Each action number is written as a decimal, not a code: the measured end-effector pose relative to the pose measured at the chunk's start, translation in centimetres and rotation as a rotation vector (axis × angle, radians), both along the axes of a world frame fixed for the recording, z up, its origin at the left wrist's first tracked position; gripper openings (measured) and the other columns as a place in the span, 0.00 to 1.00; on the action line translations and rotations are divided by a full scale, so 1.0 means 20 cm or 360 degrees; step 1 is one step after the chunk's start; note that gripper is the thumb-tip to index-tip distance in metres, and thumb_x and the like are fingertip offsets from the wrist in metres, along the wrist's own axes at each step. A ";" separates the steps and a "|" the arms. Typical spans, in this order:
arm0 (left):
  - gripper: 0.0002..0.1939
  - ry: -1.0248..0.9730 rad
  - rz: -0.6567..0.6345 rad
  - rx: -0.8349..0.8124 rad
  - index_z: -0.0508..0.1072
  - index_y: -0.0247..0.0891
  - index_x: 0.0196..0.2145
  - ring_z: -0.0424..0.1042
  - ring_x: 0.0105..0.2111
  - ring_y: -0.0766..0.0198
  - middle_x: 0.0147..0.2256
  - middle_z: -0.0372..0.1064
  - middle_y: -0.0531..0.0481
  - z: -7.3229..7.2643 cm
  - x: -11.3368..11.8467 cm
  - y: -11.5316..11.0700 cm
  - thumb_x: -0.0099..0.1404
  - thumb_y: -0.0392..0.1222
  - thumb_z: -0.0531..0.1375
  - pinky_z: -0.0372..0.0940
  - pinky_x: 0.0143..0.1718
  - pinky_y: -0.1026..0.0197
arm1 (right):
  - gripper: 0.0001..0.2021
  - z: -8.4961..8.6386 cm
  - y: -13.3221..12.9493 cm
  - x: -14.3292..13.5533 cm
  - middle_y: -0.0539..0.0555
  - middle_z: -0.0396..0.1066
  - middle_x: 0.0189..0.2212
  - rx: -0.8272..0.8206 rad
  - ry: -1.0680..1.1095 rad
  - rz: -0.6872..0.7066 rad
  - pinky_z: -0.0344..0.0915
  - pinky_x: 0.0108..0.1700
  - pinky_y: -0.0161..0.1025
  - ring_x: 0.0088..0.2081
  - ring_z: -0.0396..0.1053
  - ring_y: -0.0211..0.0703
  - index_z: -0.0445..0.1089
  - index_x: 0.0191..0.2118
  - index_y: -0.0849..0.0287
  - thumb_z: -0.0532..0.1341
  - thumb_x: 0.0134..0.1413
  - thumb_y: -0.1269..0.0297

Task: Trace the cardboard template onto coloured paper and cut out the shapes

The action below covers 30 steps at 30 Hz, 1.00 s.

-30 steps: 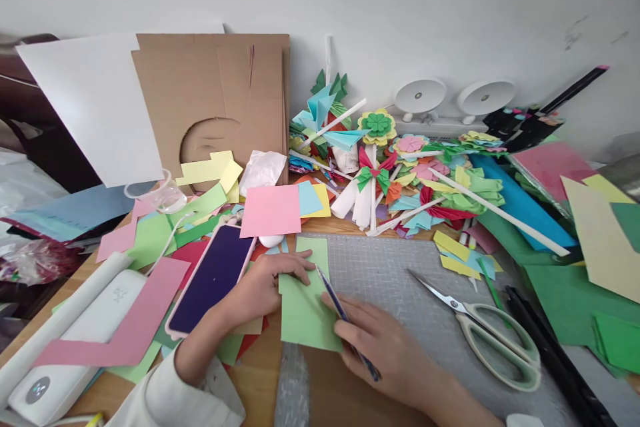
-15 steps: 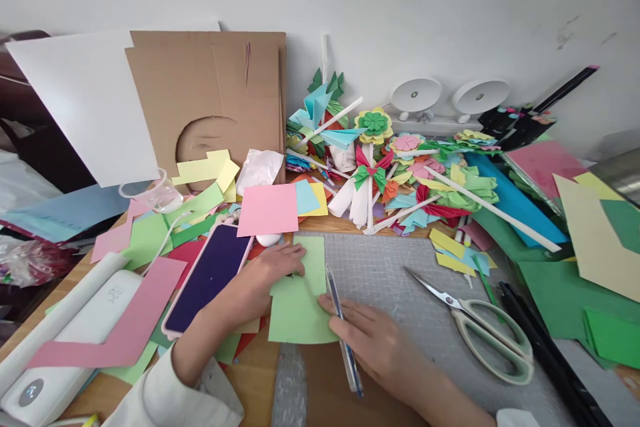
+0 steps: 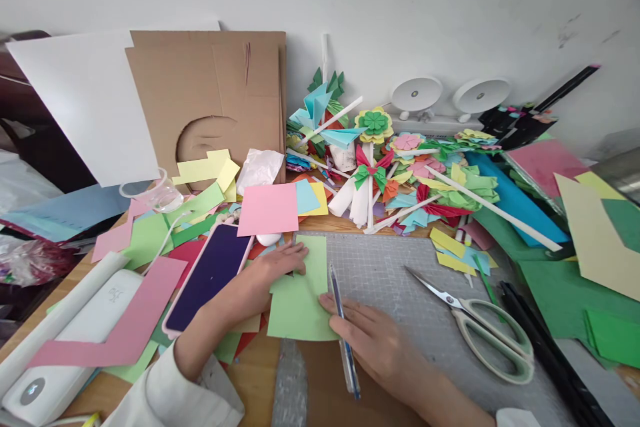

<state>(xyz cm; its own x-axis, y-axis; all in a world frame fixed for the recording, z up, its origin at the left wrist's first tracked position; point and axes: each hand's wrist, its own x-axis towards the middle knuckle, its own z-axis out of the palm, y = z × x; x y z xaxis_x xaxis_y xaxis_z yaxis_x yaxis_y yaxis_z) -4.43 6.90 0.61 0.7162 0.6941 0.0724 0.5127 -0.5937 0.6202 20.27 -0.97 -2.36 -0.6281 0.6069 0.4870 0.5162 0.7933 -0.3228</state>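
A light green sheet of paper (image 3: 303, 314) with an L-like outline lies at the near edge of the grey cutting mat (image 3: 380, 254). My left hand (image 3: 267, 270) rests on its left side, fingers stretched out over the narrower upper part. At the sheet's right edge, the fingertips of my right hand (image 3: 383, 350) touch the paper. That hand also holds a clear-barrelled pen (image 3: 351, 374) with a blue core, slanting between thumb and fingers. To the right lie scissors (image 3: 493, 334) with pale green handles, apart from both hands.
Left of my arm are a phone (image 3: 207, 277), a white power bank (image 3: 97, 324) and coloured paper scraps. A pink square (image 3: 269, 209) lies beyond my left hand. Paper flowers (image 3: 375, 124) crowd the back by the wall. Cardboard (image 3: 200, 87) leans at the back left.
The light green sheet has turned very slightly under my hands. My left hand has shifted a touch toward the right and away from me. The pen stays in my right hand.
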 end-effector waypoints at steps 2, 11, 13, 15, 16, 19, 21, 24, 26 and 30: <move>0.23 -0.0011 0.0004 -0.0003 0.71 0.40 0.42 0.59 0.62 0.56 0.59 0.64 0.43 0.00 0.00 0.00 0.54 0.21 0.50 0.57 0.61 0.48 | 0.16 0.00 0.00 0.00 0.63 0.72 0.52 -0.0001 0.0024 0.0002 0.72 0.49 0.37 0.53 0.70 0.45 0.66 0.48 0.64 0.45 0.64 0.78; 0.25 0.0014 0.0011 -0.0018 0.70 0.41 0.43 0.58 0.62 0.56 0.60 0.62 0.44 -0.02 0.00 0.00 0.52 0.20 0.50 0.57 0.61 0.48 | 0.17 -0.02 -0.01 0.01 0.61 0.72 0.52 0.0026 0.0031 -0.0033 0.73 0.49 0.38 0.53 0.70 0.45 0.66 0.50 0.61 0.45 0.63 0.78; 0.26 0.0030 0.0011 -0.0017 0.70 0.41 0.43 0.57 0.63 0.56 0.60 0.62 0.45 -0.01 0.00 0.00 0.53 0.19 0.49 0.58 0.61 0.48 | 0.17 -0.02 0.00 0.01 0.61 0.72 0.52 0.0039 0.0020 -0.0034 0.73 0.48 0.38 0.52 0.71 0.45 0.65 0.50 0.62 0.45 0.63 0.78; 0.25 0.0057 0.0021 -0.0008 0.70 0.41 0.43 0.55 0.63 0.55 0.60 0.63 0.46 -0.01 0.00 -0.01 0.54 0.19 0.49 0.59 0.60 0.48 | 0.17 -0.02 0.00 0.01 0.62 0.71 0.52 0.0040 0.0016 -0.0033 0.73 0.48 0.38 0.52 0.71 0.45 0.65 0.50 0.62 0.45 0.63 0.79; 0.24 0.0071 0.0028 -0.0001 0.71 0.41 0.43 0.55 0.64 0.54 0.59 0.64 0.47 0.00 0.00 -0.01 0.55 0.20 0.50 0.60 0.59 0.47 | 0.17 -0.02 0.00 0.01 0.62 0.71 0.52 0.0037 0.0017 -0.0033 0.73 0.48 0.38 0.52 0.70 0.45 0.65 0.50 0.63 0.44 0.63 0.79; 0.22 0.0103 0.0027 0.0010 0.71 0.41 0.44 0.55 0.64 0.52 0.59 0.64 0.46 0.00 0.00 -0.01 0.58 0.22 0.51 0.61 0.58 0.46 | 0.17 -0.02 0.00 0.01 0.62 0.71 0.52 0.0027 0.0004 -0.0026 0.73 0.47 0.38 0.53 0.70 0.46 0.65 0.50 0.63 0.45 0.63 0.78; 0.22 0.0105 0.0017 0.0011 0.71 0.41 0.44 0.54 0.64 0.51 0.59 0.64 0.46 0.00 0.00 -0.01 0.57 0.21 0.51 0.61 0.58 0.46 | 0.16 -0.01 0.00 0.01 0.63 0.71 0.52 0.0034 -0.0002 -0.0015 0.73 0.47 0.38 0.52 0.71 0.46 0.65 0.49 0.63 0.45 0.62 0.78; 0.23 0.0094 0.0021 0.0005 0.71 0.40 0.45 0.54 0.64 0.51 0.59 0.64 0.44 0.00 0.00 -0.01 0.57 0.21 0.51 0.61 0.58 0.45 | 0.16 -0.01 0.00 0.02 0.64 0.71 0.52 0.0033 0.0009 -0.0003 0.73 0.48 0.38 0.52 0.70 0.47 0.65 0.49 0.64 0.46 0.61 0.79; 0.23 0.0082 0.0024 0.0008 0.71 0.39 0.44 0.55 0.63 0.50 0.59 0.64 0.43 0.00 0.00 -0.01 0.56 0.21 0.51 0.61 0.58 0.45 | 0.17 -0.01 0.00 0.01 0.63 0.71 0.52 0.0031 0.0011 -0.0013 0.72 0.49 0.38 0.53 0.70 0.47 0.65 0.50 0.64 0.46 0.60 0.80; 0.25 0.0093 0.0022 0.0026 0.71 0.38 0.45 0.55 0.63 0.50 0.59 0.65 0.42 0.00 0.00 -0.01 0.54 0.20 0.50 0.61 0.58 0.45 | 0.18 -0.02 -0.01 0.01 0.62 0.71 0.53 0.0032 -0.0006 -0.0033 0.72 0.48 0.38 0.52 0.71 0.45 0.64 0.50 0.63 0.46 0.59 0.81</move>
<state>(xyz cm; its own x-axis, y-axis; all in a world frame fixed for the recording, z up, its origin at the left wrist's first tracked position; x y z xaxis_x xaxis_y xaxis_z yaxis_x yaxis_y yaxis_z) -4.37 6.68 0.64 0.7099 0.7030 0.0419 0.5560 -0.5960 0.5793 20.42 -1.07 -2.83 -0.6173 0.6099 0.4970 0.5336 0.7888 -0.3052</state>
